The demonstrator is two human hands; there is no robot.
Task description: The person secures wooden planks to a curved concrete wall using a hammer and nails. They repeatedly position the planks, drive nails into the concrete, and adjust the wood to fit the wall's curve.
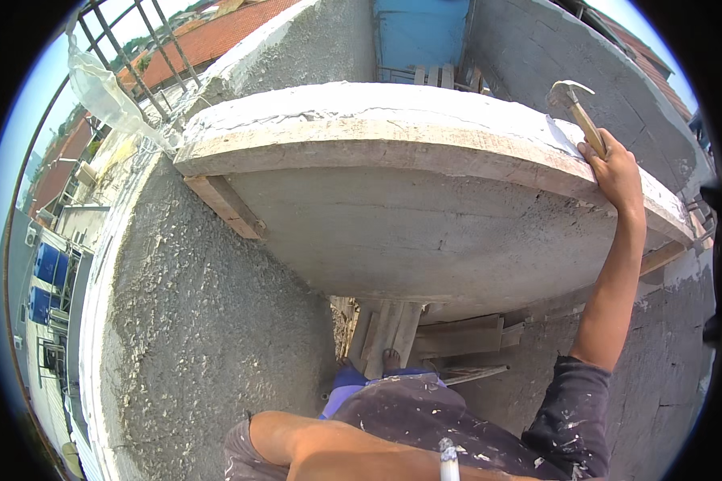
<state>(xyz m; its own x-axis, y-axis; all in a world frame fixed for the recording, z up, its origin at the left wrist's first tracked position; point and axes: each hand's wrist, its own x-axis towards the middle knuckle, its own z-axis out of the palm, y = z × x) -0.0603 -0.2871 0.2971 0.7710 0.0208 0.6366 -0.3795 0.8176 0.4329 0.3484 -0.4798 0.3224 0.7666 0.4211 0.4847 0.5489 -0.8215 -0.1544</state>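
At the upper right, my right hand [618, 172] is closed round the wooden handle of a claw hammer [587, 128]. The hammer's curved metal head points up and away, above the wall top. Beside the fingers a thin, flat greyish piece [565, 136] lies against the white top; its kind is unclear. A long wooden board [393, 148] runs along the near upper edge of the plastered wall [409, 216], just beneath my hand. My left arm bends across my body at the lower edge, and its hand is out of view.
Rough cement walls stand to the left [208, 337] and right [658, 361]. Short wooden blocks [229, 208] sit under the board's ends. Below, my feet are on narrow planks [389, 329]. A lit cigarette [448, 461] shows at the bottom. Steel bars [140, 40] rise at the upper left.
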